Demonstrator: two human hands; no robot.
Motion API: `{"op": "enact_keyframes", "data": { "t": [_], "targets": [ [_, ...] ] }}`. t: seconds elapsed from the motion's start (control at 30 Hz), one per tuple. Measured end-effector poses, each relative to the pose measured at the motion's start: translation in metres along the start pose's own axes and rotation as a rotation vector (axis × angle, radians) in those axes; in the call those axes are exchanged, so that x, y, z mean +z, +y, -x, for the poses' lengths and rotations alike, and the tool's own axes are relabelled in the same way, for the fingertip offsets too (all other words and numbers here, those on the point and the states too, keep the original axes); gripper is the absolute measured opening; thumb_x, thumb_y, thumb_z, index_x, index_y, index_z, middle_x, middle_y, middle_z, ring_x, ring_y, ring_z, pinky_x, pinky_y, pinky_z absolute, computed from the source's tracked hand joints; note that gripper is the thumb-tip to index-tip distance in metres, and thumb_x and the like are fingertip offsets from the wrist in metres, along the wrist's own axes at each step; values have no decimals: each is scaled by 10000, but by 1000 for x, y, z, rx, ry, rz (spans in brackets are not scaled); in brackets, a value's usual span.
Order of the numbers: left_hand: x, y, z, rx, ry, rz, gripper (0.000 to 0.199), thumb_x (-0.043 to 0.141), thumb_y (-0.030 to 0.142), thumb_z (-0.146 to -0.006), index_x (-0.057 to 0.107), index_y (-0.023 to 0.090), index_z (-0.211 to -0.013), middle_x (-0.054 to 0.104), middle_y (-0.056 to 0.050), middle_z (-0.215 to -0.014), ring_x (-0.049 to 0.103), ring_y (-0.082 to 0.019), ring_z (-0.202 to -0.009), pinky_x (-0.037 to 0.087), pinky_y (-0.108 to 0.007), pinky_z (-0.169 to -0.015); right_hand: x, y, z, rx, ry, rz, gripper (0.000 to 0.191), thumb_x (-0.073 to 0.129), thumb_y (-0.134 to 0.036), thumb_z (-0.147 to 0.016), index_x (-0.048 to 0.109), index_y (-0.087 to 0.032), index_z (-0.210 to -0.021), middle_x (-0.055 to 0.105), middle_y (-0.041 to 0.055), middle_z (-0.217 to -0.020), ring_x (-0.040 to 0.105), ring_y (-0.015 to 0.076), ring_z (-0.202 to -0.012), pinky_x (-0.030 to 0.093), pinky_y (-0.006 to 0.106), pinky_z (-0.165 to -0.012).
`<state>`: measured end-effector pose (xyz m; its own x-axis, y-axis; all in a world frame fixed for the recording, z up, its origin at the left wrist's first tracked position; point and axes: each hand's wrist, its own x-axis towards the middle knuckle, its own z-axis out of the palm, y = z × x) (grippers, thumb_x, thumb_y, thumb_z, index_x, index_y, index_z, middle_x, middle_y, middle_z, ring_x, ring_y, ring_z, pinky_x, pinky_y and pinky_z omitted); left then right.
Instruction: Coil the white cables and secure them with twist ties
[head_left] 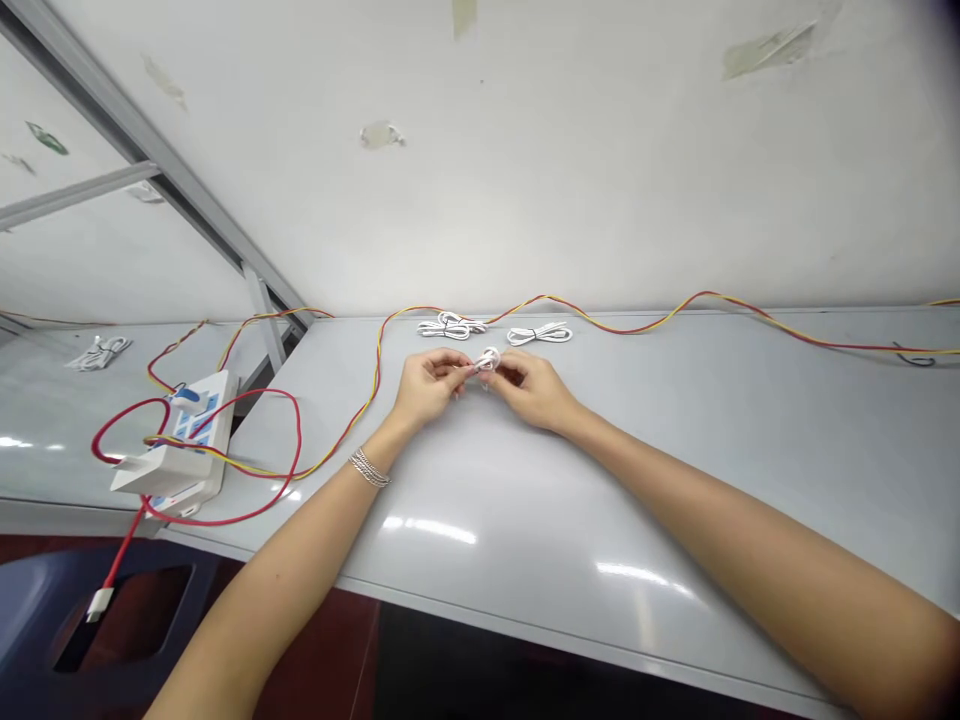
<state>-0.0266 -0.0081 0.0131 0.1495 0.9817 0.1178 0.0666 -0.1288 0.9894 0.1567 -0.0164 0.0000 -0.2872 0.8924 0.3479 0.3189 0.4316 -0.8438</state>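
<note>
Grey table (pixel 675 480): white cable coil (pixel 487 360) pinched in narrow fingertip grips between left hand (pixel 427 388) and right hand (pixel 532 390) (both about equally near; long axis unclear).

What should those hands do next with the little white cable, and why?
Probably pinch the loops of the white cable tighter between the left hand and right hand, then bind them, since the coiled cable behind them looks tied.

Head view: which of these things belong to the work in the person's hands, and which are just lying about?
In use: left hand and right hand, pinching a small white cable coil; a bundled white cable and a second one just beyond.

Lying about: red-and-yellow twisted wire; white power strip; red cable; far white bundle.
</note>
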Motion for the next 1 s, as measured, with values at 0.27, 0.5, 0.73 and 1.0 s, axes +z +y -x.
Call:
{"op": "enact_keyframes", "data": {
  "t": [0.27,0.5,0.73,1.0],
  "targets": [
    [7,2,7,186,13,-133,149,783,290,-726,732,155,-766,706,-51,-753,588,-137,-643,474,-277,-638,-3,3,-4,155,-60,-208,589,501,-656,-865,421,-178,-532,399,-6,-653,368,105,-604,314,278,-601],
    [8,7,11,370,9,-214,43,732,235,-788,728,192,-782,720,-75,-961,650,-211,-974,483,-347,-945,-6,-4,-4,259,-120,-348,610,531,-720,-812,424,-179,-552,334,-33,-571,289,91,-568,244,271,-563],
    [7,14,13,326,-89,-207,75,665,264,-848,692,197,-867,715,-97,-1127,628,-257,-1157,423,-398,-1071,-6,-2,-5,276,-138,-353,641,506,-743,-814,454,-181,-510,412,-14,-524,350,94,-529,311,270,-545],
    [3,1,4,303,47,-189,124,688,297,-823,661,176,-830,663,-43,-834,632,-165,-811,500,-304,-843,-4,2,-7,258,-56,-433,345,658,-506,-778,637,-163,-753,643,32,-734,541,117,-606,466,283,-623]
  ]
}}
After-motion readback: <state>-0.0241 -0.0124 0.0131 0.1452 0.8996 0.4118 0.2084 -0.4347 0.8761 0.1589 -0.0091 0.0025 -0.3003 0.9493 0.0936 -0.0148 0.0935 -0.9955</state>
